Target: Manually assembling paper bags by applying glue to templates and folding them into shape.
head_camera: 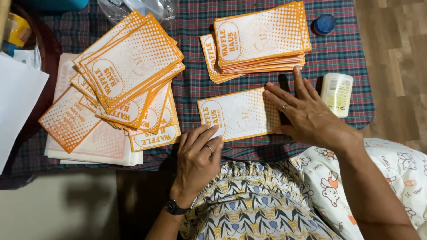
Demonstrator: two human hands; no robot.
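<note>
A single orange-and-white dotted paper bag (240, 113) lies flat on the plaid tablecloth (195, 84) in front of me. My left hand (198, 158), with a ring and a dark wristwatch, rests its fingertips on the bag's lower left corner. My right hand (307, 113) lies flat with spread fingers on the bag's right end. A neat stack of the same bags (260, 40) sits just beyond. A loose, fanned pile of the same bags (124, 75) spreads at the left.
A small white bottle (336, 93) lies right of my right hand, and a blue cap (324, 23) sits at the far right corner. Flat unfolded sheets (93, 146) lie under the left pile. White paper (18, 102) overhangs the left edge. Clear plastic (142, 9) lies at the back.
</note>
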